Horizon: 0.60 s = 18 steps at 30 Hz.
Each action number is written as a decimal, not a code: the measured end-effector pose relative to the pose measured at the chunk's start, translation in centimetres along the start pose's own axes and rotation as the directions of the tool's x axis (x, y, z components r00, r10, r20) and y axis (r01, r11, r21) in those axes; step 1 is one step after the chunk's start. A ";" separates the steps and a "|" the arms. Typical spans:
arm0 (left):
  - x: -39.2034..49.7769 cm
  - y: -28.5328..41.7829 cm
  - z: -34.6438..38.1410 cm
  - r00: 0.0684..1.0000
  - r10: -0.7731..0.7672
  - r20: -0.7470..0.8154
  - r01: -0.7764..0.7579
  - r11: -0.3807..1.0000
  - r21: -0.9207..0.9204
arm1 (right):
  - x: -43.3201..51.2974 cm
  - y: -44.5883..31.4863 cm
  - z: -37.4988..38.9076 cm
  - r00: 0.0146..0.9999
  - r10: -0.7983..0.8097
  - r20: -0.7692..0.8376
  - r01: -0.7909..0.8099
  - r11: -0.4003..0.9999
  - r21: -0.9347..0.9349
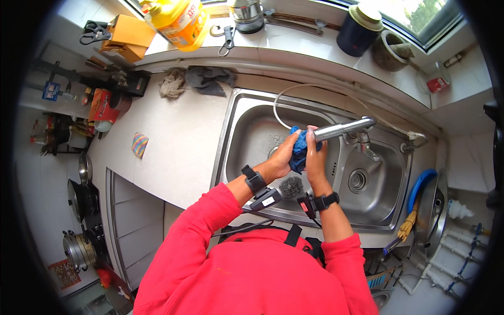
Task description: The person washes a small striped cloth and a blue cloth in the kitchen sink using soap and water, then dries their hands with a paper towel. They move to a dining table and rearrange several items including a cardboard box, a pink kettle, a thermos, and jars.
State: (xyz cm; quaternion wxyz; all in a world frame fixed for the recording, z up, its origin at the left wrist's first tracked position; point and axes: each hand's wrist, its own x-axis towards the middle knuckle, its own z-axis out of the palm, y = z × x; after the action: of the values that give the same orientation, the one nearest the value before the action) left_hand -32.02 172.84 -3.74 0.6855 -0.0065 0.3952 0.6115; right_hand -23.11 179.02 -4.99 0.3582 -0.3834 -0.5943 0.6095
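Both of my hands hold a crumpled blue cloth (299, 152) over the left basin of a stainless steel double sink (246, 130). My left hand (283, 156) grips it from the left, and my right hand (315, 155) presses it from the right. The spout end of the chrome faucet (342, 129) is right by my right hand; whether water runs cannot be told. Below the cloth, in the same basin, lies a dark scouring pad of wire mesh (291, 187). The basin's drain is partly hidden behind my left hand.
A thin pale hose (278, 103) loops over the sink's back. On the counter (181, 138) lie a striped sponge (139, 145), a grey rag (210, 80) and a beige rag (172, 83). The windowsill holds a yellow oil jug (183, 23) and a stone mortar (390, 51). A blue basin (419, 187) stands right.
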 end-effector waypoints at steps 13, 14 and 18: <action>2.7 -1.7 -0.3 0.769 0.612 -0.185 -0.386 0.676 0.628 | 1.4 0.2 2.0 0.988 0.016 -0.152 -0.014 1.000 0.015; 2.7 -1.8 -0.3 0.763 0.614 -0.203 -0.367 0.670 0.646 | 1.5 0.3 2.1 0.984 0.069 -0.164 -0.072 0.997 -0.014; 1.8 -1.2 -0.1 0.779 0.605 -0.164 -0.312 0.601 0.736 | 1.8 0.8 0.9 0.926 0.358 -0.116 -0.339 0.928 0.155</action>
State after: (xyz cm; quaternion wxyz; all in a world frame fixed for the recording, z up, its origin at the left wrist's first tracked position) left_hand -31.20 174.02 -5.34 0.3587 0.2215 0.7060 0.5691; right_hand -24.69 180.20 -5.89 0.3097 -0.5009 -0.4479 0.6727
